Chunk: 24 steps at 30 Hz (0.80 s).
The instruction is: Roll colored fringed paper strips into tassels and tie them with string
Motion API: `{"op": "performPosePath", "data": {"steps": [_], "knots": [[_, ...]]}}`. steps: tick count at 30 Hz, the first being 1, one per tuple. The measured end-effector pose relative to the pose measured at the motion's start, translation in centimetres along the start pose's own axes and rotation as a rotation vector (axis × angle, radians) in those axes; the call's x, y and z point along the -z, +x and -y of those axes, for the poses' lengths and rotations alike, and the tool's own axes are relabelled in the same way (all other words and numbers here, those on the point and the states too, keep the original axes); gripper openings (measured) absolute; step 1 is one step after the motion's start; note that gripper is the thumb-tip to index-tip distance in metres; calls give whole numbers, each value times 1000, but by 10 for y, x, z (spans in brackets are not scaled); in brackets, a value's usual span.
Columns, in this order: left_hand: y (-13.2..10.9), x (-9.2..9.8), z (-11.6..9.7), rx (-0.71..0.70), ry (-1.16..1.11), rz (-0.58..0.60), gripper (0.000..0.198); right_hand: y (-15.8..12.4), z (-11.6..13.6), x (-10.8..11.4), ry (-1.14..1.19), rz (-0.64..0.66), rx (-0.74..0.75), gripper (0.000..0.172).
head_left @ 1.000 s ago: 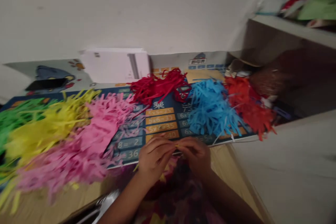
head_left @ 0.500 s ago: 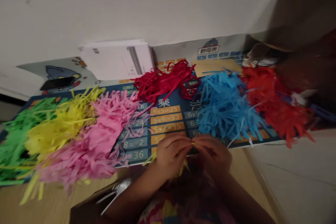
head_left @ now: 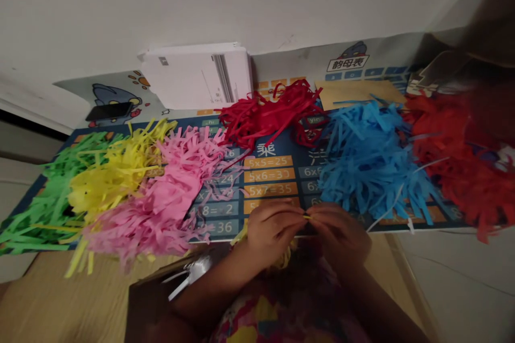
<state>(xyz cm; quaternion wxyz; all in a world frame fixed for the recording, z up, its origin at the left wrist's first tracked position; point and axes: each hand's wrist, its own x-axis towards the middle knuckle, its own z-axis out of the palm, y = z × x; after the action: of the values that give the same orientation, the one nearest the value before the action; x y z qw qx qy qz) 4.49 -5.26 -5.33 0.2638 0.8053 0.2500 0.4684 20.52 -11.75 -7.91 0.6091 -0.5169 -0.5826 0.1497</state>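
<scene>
"What is nearest?"
"The left hand (head_left: 269,230) and the right hand (head_left: 343,231) both pinch one thin yellow strip (head_left: 307,217), near the front edge of the mat (head_left: 270,176). I suppose the step is working this strip; the next move seems to need a steady pinch."
"And farther?"
"A pink bunch (head_left: 173,188) and a blue bunch (head_left: 374,166), then a crimson bunch (head_left: 271,113)."

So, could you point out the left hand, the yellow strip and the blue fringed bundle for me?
Left hand (head_left: 270,229): head view, on the back of the hand.
Yellow strip (head_left: 307,217): head view, on the bit showing between the fingertips.
Blue fringed bundle (head_left: 369,163): head view, around its middle.
</scene>
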Motion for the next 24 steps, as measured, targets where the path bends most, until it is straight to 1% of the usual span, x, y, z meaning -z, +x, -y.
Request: {"op": "performPosePath", "data": {"steps": [9, 14, 19, 24], "knots": [[-4, 3, -1, 7, -22, 39, 10, -3, 2, 1, -27, 5, -8, 23], [-5, 3, 0, -37, -12, 11, 9, -2, 5, 3, -24, 19, 8, 25], [-7, 2, 0, -33, -20, -2, 8, -1, 6, 3, -33, 32, 22, 24], [-7, 2, 1, -32, -26, -7, 9, -1, 5, 3, -34, 50, 38, 28]]}}
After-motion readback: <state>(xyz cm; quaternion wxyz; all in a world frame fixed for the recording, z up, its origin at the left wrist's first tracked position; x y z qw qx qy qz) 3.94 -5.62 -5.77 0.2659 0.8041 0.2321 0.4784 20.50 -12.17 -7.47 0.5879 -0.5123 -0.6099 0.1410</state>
